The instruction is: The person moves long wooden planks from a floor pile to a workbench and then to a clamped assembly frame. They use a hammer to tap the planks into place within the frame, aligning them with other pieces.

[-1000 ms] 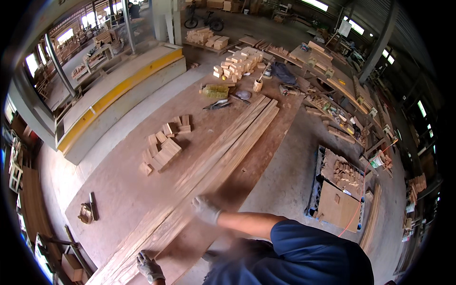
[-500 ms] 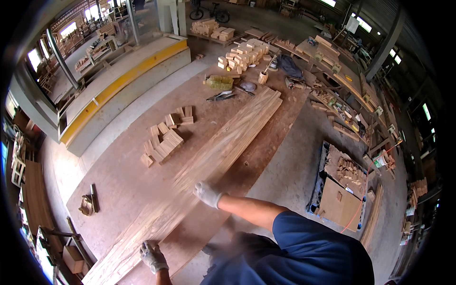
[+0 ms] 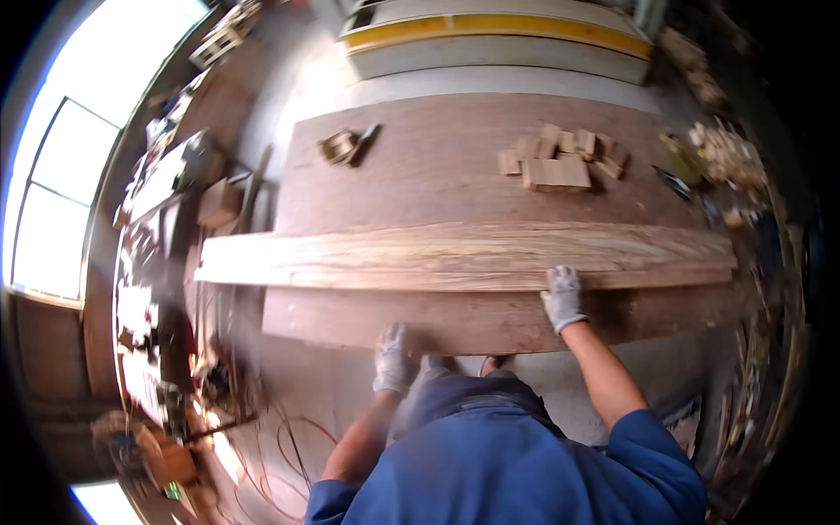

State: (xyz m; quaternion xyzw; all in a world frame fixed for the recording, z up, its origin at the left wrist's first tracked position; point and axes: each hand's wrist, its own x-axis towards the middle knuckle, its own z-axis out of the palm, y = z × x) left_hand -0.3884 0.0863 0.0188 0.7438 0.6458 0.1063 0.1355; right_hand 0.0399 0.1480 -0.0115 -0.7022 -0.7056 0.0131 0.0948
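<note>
Long pale wooden planks [image 3: 420, 254] with a streaky grain lie together across the table [image 3: 420, 192], their left end sticking out past its edge. My right hand [image 3: 565, 302], in a white work glove, grips the near edge of the front plank right of the middle, with its fingers over the top. Nearer to me, my left hand [image 3: 395, 360], gloved too, is off the wood by the table's front edge. It is smeared by motion; its fingers look stretched out and nothing shows in them.
Beyond the planks, small wooden blocks [image 3: 556, 173] lie in a cluster; a wooden piece [image 3: 336, 147] and a dark-handled tool [image 3: 364, 143] lie at left. More blocks [image 3: 731, 157] are piled far right. A yellow-striped machine bed [image 3: 499, 44] stands behind. A hose [image 3: 306, 429] runs over the floor.
My view has swung left, so the planks run crosswise now. My left hand has come off the planks toward me. My right hand has shifted from the planks' top to their near edge.
</note>
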